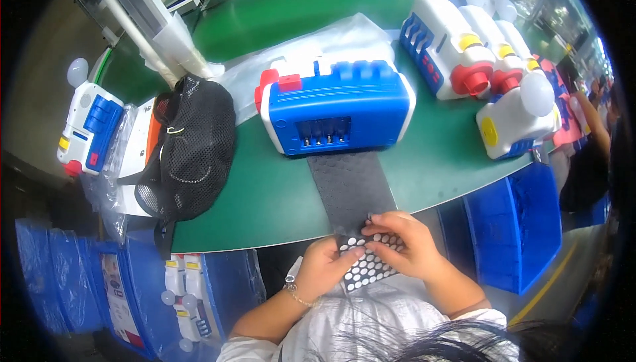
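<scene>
A long dark sheet of round adhesive pads (351, 184) hangs over the table's front edge; white dots cover its near end. My left hand (326, 261) is closed on that end, thumb on the dots. My right hand (405, 246) is closed in a pinch above the dots, with a small dark bit at its fingertips that I cannot make out clearly. Beyond the hands, a blue and white toy machine (338, 107) with red parts lies on the table, its battery compartment (323, 133) uncovered. The far end of the sheet reaches its lower edge.
A black mesh bag (197, 150) and another toy machine (89, 123) are at the left. Several white-and-blue toy machines (440, 44) stand at the right. Clear plastic (265, 60) lies behind the middle one. Blue bins (517, 223) stand below the green table (265, 196).
</scene>
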Demonstrator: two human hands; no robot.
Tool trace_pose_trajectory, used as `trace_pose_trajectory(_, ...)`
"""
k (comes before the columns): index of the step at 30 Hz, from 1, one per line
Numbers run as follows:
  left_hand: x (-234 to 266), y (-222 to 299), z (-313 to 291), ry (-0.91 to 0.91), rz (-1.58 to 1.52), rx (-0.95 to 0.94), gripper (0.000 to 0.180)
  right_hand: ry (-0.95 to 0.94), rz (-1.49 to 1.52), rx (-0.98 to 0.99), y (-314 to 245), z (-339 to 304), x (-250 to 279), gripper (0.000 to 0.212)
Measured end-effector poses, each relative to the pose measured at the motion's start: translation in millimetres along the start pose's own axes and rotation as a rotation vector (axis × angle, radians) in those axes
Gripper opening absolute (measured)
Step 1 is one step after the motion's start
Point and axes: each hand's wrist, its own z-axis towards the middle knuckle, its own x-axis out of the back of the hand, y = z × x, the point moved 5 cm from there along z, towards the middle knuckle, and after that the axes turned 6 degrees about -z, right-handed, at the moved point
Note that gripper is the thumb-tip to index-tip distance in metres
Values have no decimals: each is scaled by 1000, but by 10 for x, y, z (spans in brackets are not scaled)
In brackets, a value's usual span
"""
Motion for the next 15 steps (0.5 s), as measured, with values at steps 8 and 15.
trace_pose_trajectory(8,-74,132,-4,82,110,-82,15,3,-35,-67,70,-41,-4,46)
trace_pose_trajectory(15,-142,116,-21,4,-195,78,23,213,257,86,189,-250,49,61)
